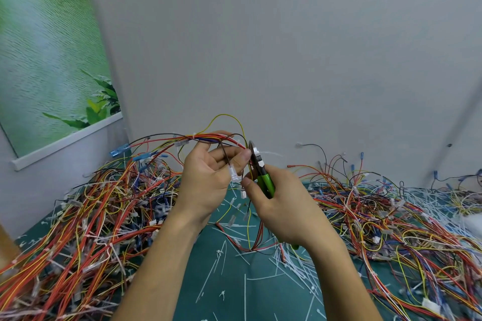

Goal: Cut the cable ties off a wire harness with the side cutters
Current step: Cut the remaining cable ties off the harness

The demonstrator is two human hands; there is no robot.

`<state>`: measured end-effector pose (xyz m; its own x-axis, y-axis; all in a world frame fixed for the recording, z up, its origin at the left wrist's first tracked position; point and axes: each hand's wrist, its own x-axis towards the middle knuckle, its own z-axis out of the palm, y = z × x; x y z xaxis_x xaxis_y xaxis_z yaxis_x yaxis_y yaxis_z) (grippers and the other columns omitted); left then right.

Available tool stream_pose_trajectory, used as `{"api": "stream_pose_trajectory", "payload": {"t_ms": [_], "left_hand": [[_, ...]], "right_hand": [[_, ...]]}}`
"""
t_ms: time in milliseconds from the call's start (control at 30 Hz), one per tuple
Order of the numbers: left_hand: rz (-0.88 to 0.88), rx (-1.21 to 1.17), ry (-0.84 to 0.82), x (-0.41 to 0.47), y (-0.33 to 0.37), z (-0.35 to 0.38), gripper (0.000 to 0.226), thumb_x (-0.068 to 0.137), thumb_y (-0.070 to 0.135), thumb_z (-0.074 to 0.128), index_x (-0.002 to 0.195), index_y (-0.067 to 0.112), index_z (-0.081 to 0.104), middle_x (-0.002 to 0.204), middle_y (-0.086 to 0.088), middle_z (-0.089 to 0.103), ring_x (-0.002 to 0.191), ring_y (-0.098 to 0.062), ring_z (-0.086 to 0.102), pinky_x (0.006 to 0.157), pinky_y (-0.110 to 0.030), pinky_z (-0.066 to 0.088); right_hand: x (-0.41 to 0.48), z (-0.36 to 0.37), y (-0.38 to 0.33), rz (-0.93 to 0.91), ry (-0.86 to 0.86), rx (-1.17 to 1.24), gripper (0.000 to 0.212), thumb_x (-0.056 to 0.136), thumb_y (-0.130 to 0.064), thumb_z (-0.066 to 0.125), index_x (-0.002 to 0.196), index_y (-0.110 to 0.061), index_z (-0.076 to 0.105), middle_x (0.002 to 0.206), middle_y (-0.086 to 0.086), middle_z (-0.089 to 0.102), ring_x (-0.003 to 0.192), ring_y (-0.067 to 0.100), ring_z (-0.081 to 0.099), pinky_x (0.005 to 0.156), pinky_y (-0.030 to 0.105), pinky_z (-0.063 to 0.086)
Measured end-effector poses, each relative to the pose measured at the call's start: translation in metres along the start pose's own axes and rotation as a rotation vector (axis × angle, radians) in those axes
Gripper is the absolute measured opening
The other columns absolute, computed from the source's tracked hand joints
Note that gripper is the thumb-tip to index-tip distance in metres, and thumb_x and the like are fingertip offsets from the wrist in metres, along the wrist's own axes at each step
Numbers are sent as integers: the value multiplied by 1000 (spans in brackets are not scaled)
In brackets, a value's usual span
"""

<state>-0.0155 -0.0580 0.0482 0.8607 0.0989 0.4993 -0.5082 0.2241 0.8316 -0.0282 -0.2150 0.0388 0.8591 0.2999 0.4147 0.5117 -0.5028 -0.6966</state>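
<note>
Green side cutters in right grip, blades at tie — left grip pinching harness (heaps flanking).

Leafy green poster, grey wall, teal mat

Left hand pinches wire harness between thumb and fingers, raised above green mat. Right hand grips green-handled side cutters; blades at white cable tie just beside the left fingertips. Loose cut ties lie below both hands. Harness piles lie outboard of each hand.
</note>
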Motion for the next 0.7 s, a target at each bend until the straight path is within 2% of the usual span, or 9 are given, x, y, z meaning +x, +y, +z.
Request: {"api": "stream_pose_trajectory", "payload": {"t_ms": [67, 300, 400, 567, 700], "left_hand": [[5, -2, 2, 0, 0, 1, 45, 80, 8, 76, 120, 4, 57, 87, -4, 77, 83, -12, 72, 72, -21, 55], [-3, -17, 18, -1, -1, 2, 37, 84, 0, 73, 116, 8, 57, 85, -3, 77, 83, -12, 73, 74, -20, 56], [-3, -19, 26, -1, -1, 3, 38, 86, -3, 72, 119, 4, 56, 83, -3, 76, 81, -11, 73, 72, -20, 56], [1, 2, 40, 0, 0, 1, 37, 86, 0, 73, 119, 4, 56, 83, -3, 76, 76, -9, 71, 67, -18, 54], [1, 20, 27, 1, 0, -2, 36, 86, 0, 73, 118, 7, 57, 85, -2, 77, 79, -8, 72, 68, -18, 54]], "right_hand": [[0, -1, 1, 5, 4, -6, 30, 103, -35, 59, 75, -27, 51, 57, -20, 51, 49, 8, 42, 50, 15, 38], [1, 2, 1, -12, -8, 17, 22, 101, -36, 61, 82, -25, 58, 58, -21, 54, 51, 5, 46, 52, 13, 39], [1, 2, 2, -9, -20, 11, 21, 101, -39, 61, 83, -27, 58, 60, -22, 55, 53, 4, 48, 53, 12, 40], [1, 3, 1, -15, -16, 16, 20, 101, -37, 61, 85, -25, 60, 58, -8, 51, 51, 6, 45, 51, 15, 39], [1, 3, 0, 10, -7, 8, 26, 102, -38, 60, 80, -24, 58, 54, -9, 46, 48, 8, 41, 48, 17, 38]]}}
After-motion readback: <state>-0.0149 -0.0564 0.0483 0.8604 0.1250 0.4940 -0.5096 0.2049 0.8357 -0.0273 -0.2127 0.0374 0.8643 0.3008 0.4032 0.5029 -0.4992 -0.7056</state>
